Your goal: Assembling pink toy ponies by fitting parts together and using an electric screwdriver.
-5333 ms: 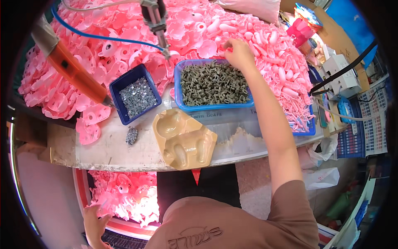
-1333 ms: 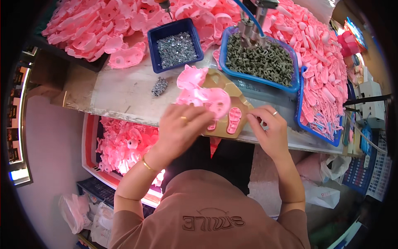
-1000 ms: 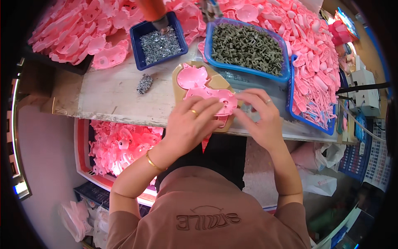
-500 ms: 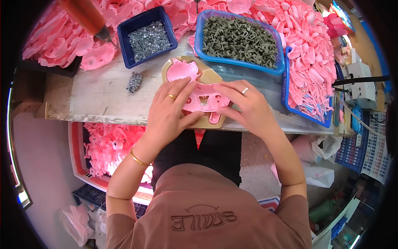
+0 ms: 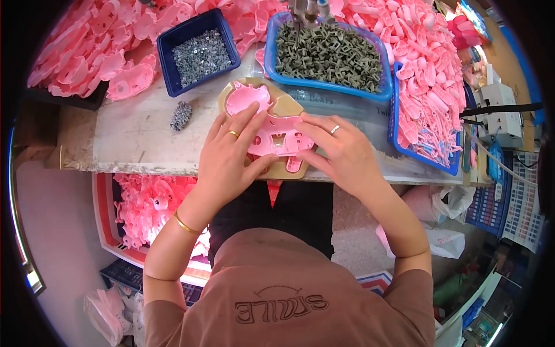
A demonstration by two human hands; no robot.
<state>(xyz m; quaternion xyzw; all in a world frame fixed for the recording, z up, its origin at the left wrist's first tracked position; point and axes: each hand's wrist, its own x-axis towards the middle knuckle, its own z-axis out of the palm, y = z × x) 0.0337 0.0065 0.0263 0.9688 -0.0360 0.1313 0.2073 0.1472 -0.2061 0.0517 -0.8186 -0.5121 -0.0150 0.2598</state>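
A pink animal-shaped plastic shell (image 5: 281, 127), hollow side up, rests in a tan shaped fixture (image 5: 289, 107) at the table's front edge. My left hand (image 5: 230, 151) spans its left part, fingertips on the upper side and thumb by the lower edge. At the shell's right end, my right hand (image 5: 342, 150) pinches it between fingers above and thumb below. A smaller pink piece (image 5: 294, 165) sits in the fixture's lower recess. The fingers partly cover the shell. Over the green parts hangs a metal tool tip (image 5: 305, 14), its upper end cut off.
Beyond the fixture stand a dark blue tray (image 5: 167, 69) of small screws and a blue tray (image 5: 324, 87) of dark green parts. A screw-covered clump (image 5: 181, 115) lies left. Pink parts (image 5: 92, 52) heap behind; a blue basket (image 5: 395, 130) holds more. Below is a crate (image 5: 104, 217).
The red-orange tool at the upper left has swung out of that spot; a metal tool tip now shows at top centre. Both hands keep nearly the same hold on the shell. The view has shifted slightly.
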